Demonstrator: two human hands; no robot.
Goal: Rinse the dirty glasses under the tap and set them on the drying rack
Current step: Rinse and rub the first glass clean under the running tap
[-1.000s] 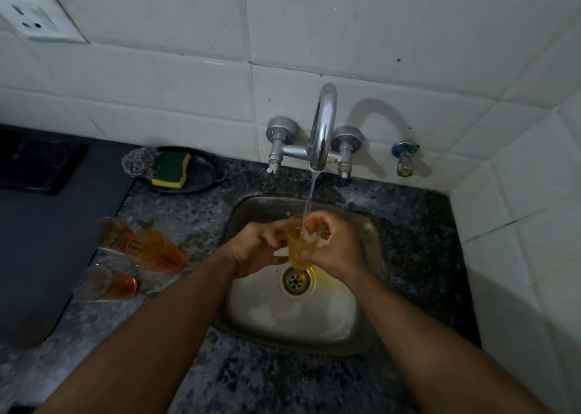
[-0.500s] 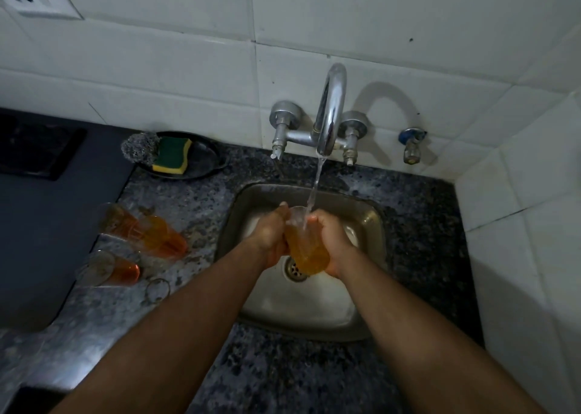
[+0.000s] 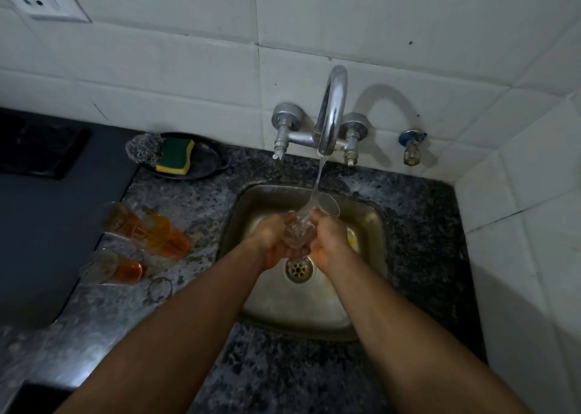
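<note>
Currently: one glass under rinse, held in both hands above the sink drain.

Nearest the drain (image 3: 298, 269), the left hand (image 3: 273, 240) and right hand (image 3: 327, 240) are each curled closed around the clear glass (image 3: 298, 231), one to each side, rim tilted away toward the tap (image 3: 330, 111). The water stream (image 3: 316, 184) enters at the rim. Left of the sink (image 3: 371, 221), several glasses holding orange liquid (image 3: 151, 234) lie on the counter (image 3: 201, 206), unrinsed. Beyond them, a sponge (image 3: 175, 155) rests in a dark dish. No drying rack is in view. Hazard: wet glass and wet palms reduce grip; slippage would drop the glass against the steel basin.
</note>
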